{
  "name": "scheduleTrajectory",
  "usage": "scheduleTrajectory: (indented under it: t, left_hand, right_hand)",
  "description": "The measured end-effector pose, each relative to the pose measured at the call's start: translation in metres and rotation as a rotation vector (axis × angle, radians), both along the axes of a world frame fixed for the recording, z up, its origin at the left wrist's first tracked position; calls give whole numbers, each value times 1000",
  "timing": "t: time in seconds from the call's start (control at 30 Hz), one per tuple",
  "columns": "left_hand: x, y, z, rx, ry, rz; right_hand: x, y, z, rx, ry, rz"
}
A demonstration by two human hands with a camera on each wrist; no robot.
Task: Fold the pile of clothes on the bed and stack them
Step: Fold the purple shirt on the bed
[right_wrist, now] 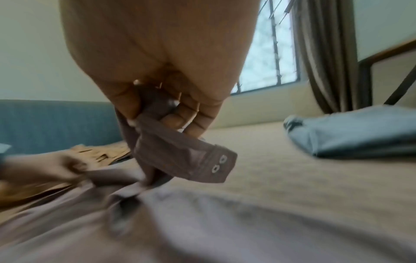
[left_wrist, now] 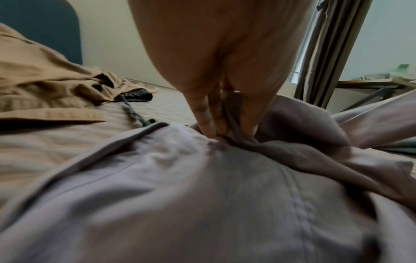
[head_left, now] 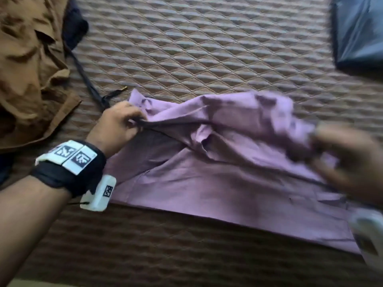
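My left hand [head_left: 116,123] pinches a gathered fold of the mauve shirt [head_left: 217,179]; my right hand [right_wrist: 157,99] grasps its buttoned cuff [right_wrist: 202,160]. The shirt lies between brown pile [head_left: 29,69] and folded blue garment [head_left: 360,34]. Soft, light, floppy: seams grip best.

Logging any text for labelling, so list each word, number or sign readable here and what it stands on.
None can be read.
Wrist band: white tags with black coded patterns, no letters or numbers.
Purple shirt: plain; its cuff shows two snaps, no print.
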State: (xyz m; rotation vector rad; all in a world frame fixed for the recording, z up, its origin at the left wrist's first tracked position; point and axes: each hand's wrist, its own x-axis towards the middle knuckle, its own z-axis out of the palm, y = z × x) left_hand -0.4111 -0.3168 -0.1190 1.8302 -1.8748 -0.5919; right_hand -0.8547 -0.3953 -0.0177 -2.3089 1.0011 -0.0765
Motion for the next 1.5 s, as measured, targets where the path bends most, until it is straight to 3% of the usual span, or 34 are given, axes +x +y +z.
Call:
scheduleTrajectory:
  t: [0.07,0.17,0.27,0.37,0.47,0.57,0.67,0.8,1.0,1.1,1.17,1.2,1.3,1.4,1.5]
  left_hand:
    - [6,18,-1,44,72,42]
    - [15,31,1,104,133,106]
    - [19,22,4,152,97,281]
    - [20,2,1,181,21,445]
    - [16,-16,-8,232,105,576]
    - [17,-30,-20,207,264,657]
    - [20,-40,-27,201,409,645]
    - [26,-44,-33,191,435,563]
    - [27,-36,-31,112,441,758]
    - [15,-34,-20,79,199,660]
    - [-16,-34,-6,-38,-18,458]
    - [-43,-33,0,-86,-51,320]
    - [-133,-28,11,-86,28,1]
    - [-205,-30,-2,-55,74,-148]
    - [-264,-40,-13,-57,66,-243]
  right_hand:
    - [2,77,4,184,179,134]
    - [19,132,-6,133,96,271]
    - [61,133,-15,7,-122,15]
    - [102,117,-40,-13,-8,-181]
    - [137,102,-62,96,159,-140]
    - [158,120,-75,376,215,-34]
    - [162,155,-75,491,112,-39]
    - [146,178,-75,544,-41,-154]
    - [133,166,-77,518,-223,-319]
    - [97,143,-76,396,-299,-470]
    - [52,125,-82,270,-309,-584]
    - [22,115,-84,204,-280,-652]
    - [-75,82,-86,37,-120,-892]
    - [-167,45,-85,-24,-24,-1128]
    - [-222,5,-86,37,-36,-1291]
